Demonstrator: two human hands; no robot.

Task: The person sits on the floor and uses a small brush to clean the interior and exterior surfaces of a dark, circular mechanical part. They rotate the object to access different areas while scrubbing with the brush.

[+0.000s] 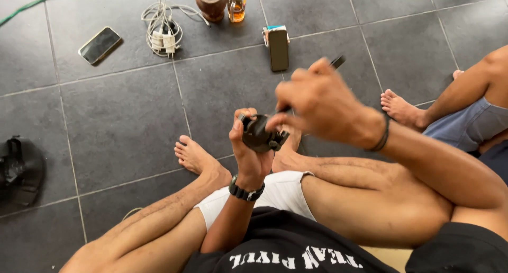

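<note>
I sit cross-legged on a dark tiled floor. My left hand (248, 151), with a black watch on the wrist, grips a small round black part (259, 135) held up over my shins. My right hand (317, 103), a dark band on its wrist, pinches a thin dark tool (337, 61) like a pen, its lower end at the black part. The tool's upper end sticks out past my fingers. The tip is hidden behind my fingers.
On the floor ahead lie a dark phone on a small box (278, 48), another phone (99, 45), a bundle of white chargers (163, 34), a brown pot (210, 2) and a glass of amber drink (236, 5). A black bag (20, 169) lies left. Another person's leg (450, 101) is at right.
</note>
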